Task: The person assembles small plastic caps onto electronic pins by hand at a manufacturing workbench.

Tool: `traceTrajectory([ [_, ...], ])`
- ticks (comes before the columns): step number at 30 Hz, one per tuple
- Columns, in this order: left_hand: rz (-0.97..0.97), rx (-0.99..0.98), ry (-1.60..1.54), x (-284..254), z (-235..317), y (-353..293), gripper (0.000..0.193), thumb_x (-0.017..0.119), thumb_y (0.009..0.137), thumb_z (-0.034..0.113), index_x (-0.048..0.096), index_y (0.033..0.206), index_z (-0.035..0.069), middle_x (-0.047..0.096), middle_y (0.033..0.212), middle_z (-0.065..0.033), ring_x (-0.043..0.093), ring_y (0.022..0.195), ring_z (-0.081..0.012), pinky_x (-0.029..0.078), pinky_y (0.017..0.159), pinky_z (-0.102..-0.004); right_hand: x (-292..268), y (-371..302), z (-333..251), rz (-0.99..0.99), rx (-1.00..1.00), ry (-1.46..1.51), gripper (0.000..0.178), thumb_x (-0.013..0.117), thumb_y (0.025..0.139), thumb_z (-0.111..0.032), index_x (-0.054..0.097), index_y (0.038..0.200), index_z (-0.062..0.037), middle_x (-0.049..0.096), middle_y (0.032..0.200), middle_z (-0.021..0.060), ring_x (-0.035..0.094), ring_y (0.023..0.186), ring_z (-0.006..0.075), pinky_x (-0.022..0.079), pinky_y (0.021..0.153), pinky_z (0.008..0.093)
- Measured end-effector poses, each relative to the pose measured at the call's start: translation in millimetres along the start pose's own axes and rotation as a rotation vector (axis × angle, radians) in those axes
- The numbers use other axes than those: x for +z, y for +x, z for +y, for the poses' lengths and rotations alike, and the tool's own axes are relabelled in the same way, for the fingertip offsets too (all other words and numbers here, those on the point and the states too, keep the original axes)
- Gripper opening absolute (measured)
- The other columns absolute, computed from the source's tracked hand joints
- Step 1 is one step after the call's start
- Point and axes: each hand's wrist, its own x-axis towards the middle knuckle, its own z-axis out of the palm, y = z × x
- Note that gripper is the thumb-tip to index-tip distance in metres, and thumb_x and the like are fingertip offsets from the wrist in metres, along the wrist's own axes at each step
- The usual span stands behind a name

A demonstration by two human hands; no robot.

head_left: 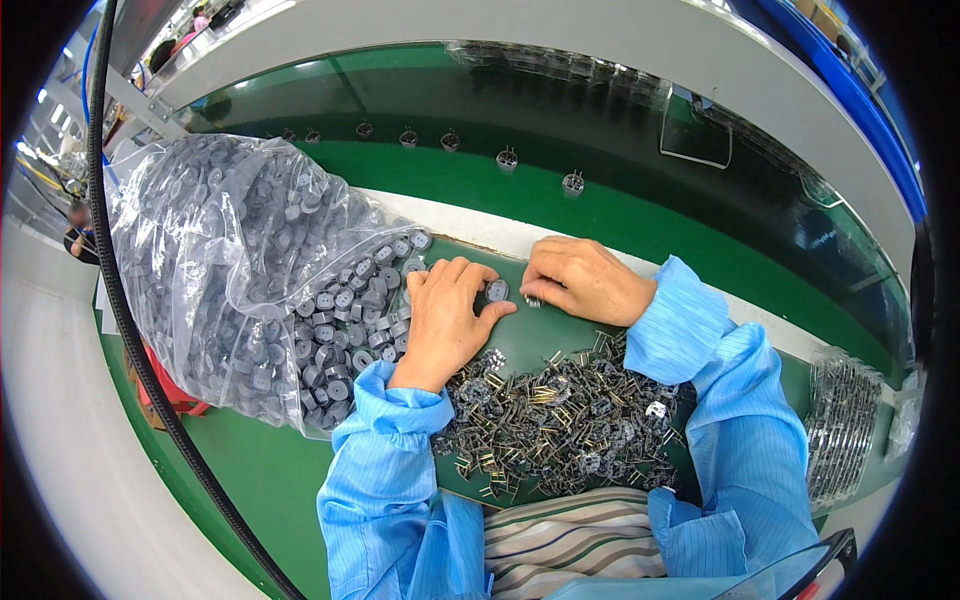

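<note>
Between the thumb and index finger of my left hand (445, 315) is a grey round plastic housing (497, 290), its slotted face showing. My right hand (588, 280) is closed in a pinch just to the right of it, on a small pin insert (533, 301) that is mostly hidden by the fingers. The two parts are apart. Below my hands lies a heap of black pin inserts (560, 415) with brass-coloured prongs. Left of my left hand, loose grey housings (345, 330) spill from a large clear plastic bag (215, 250).
Beyond a white rail (460, 225), several round parts with upright pins, one a pin-topped housing (573, 184), stand spaced along a green belt (640, 215). Stacked clear trays (840, 425) sit at the right. A black braided cable (125, 290) hangs down the left side.
</note>
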Motion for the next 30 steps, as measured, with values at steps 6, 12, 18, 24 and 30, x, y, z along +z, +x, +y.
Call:
traceTrajectory([
  [6,0.033,-0.001,-0.023,-3.5,6.9,0.7,0.043,0.09,0.072,0.029,0.07,0.105,0.012,0.063,0.094,-0.0007,0.059,0.093,-0.0212,0.034,0.083,-0.0388,1.5,1.9,10.8,0.009,0.053,-0.012,0.018,0.073,0.091,-0.019,0.07,0.095,-0.0023,0.067,0.092,0.014,0.067,0.091,0.0333,0.055,0.079,0.0435],
  [12,-0.056,0.02,0.008,-0.9,2.7,0.4,0.042,0.089,0.074,0.027,0.07,0.108,0.013,0.063,0.094,0.0,0.059,0.092,-0.0217,0.034,0.083,-0.0386,-4.3,-1.2,2.8,-0.113,0.062,0.032,0.019,0.075,0.087,-0.018,0.068,0.096,-0.0025,0.068,0.092,0.014,0.069,0.087,0.0323,0.055,0.075,0.0427],
  [18,0.009,0.135,0.025,-1.4,4.6,0.0,0.039,0.089,0.072,0.032,0.071,0.101,0.012,0.061,0.089,0.0012,0.058,0.089,-0.0206,0.034,0.084,-0.0382,-0.2,-0.6,13.1,-0.12,0.22,0.029,0.017,0.076,0.086,-0.016,0.067,0.089,-0.0019,0.069,0.09,0.014,0.069,0.082,0.0336,0.055,0.073,0.0426],
  [24,-0.025,0.078,-0.012,3.1,7.6,1.8,0.038,0.09,0.072,0.031,0.07,0.098,0.012,0.061,0.087,0.0012,0.058,0.086,-0.0205,0.033,0.083,-0.0384,1.6,2.2,9.8,0.012,0.309,0.241,0.014,0.076,0.086,-0.013,0.07,0.089,-0.0007,0.068,0.088,0.0142,0.069,0.083,0.0324,0.055,0.072,0.0409],
  [30,-0.004,0.093,-0.062,6.2,8.2,2.1,0.036,0.09,0.072,0.033,0.07,0.093,0.012,0.062,0.084,0.0016,0.058,0.084,-0.0198,0.034,0.082,-0.0384,15.0,0.4,3.3,0.019,0.112,0.199,0.014,0.075,0.086,-0.012,0.069,0.091,-0.0006,0.067,0.089,0.0142,0.068,0.082,0.0318,0.055,0.072,0.0411],
])
